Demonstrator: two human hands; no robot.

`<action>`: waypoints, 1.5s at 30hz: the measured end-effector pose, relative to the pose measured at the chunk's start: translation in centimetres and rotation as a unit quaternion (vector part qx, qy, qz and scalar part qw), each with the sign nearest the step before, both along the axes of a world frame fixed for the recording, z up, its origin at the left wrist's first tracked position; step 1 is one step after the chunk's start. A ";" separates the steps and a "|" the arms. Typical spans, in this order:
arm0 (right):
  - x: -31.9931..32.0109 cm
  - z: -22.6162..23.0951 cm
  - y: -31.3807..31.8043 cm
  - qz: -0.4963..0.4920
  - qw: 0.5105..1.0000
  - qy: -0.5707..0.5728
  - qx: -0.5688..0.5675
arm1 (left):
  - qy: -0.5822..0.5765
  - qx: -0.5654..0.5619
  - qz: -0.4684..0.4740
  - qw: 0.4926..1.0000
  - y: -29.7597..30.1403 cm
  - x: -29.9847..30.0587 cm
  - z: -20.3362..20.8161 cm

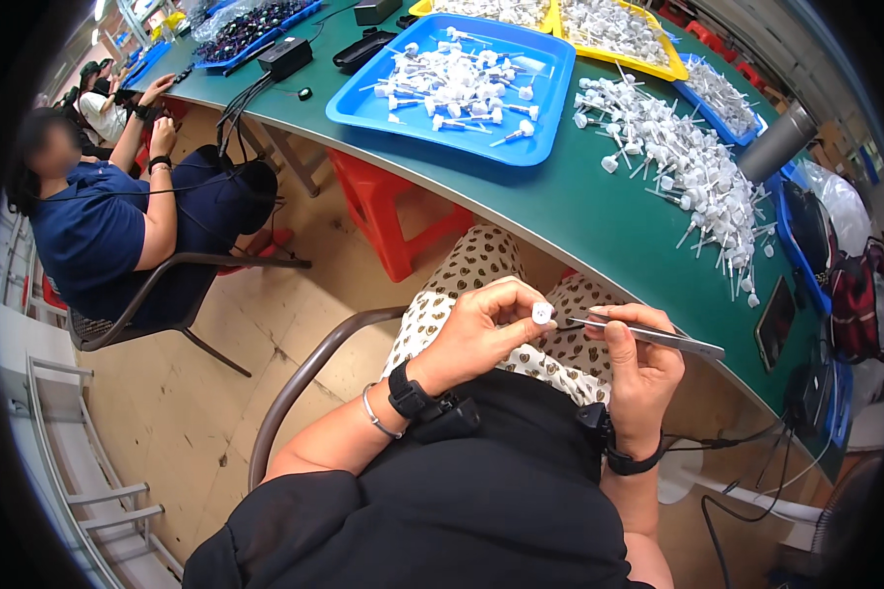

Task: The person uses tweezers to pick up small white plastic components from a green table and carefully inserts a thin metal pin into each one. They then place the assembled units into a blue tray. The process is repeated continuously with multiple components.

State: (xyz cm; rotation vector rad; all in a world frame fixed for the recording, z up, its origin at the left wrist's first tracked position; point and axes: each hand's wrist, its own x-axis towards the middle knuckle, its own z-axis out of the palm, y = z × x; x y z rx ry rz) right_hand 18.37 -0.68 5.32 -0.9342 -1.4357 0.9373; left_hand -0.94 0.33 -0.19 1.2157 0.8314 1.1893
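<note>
Over my lap, my left hand (491, 329) pinches a small white plastic part (542, 313) with a round cap, its face turned up toward me. My right hand (641, 363) grips a pair of metal tweezers (673, 340) between thumb and fingers. The tweezers' tips point left and end a short way from the white part. Whether anything sits between the tips is too small to make out. On the table beyond lie many similar white parts with thin stems: some in a blue tray (349, 106), others in a loose pile (678, 162) to the right.
The green table (521, 201) runs along my front. Yellow trays (670, 71) of white parts stand at the back. On the right are a dark cylinder (778, 142), a phone (776, 324) and cables. A seated co-worker (118, 216) is at left, near a red stool (383, 211).
</note>
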 end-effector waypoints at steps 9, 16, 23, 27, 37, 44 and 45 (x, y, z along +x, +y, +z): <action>1.3 1.0 0.4 -0.018 0.997 0.068 0.017 | 0.049 0.136 0.053 0.988 3.1 -1.2 4.5; 2.6 1.8 0.7 -0.043 0.994 0.087 0.051 | 0.526 0.403 0.381 0.645 15.6 -9.8 9.9; 2.9 1.7 0.8 -0.060 0.994 0.083 0.047 | 0.555 0.400 0.056 0.727 18.2 1.3 9.6; 3.2 1.9 0.5 -0.072 0.993 0.069 0.059 | 0.638 0.397 -0.010 0.660 21.6 4.9 8.2; 3.5 1.6 0.8 -0.062 0.993 0.070 0.070 | 0.564 0.407 -0.035 0.718 22.0 3.6 9.1; 3.2 1.6 0.6 -0.058 0.988 0.132 0.055 | 0.219 0.190 -0.084 0.953 13.2 3.1 11.6; 2.9 1.7 0.7 -0.058 0.987 0.143 0.049 | 0.163 0.150 -0.083 0.972 11.3 2.9 11.0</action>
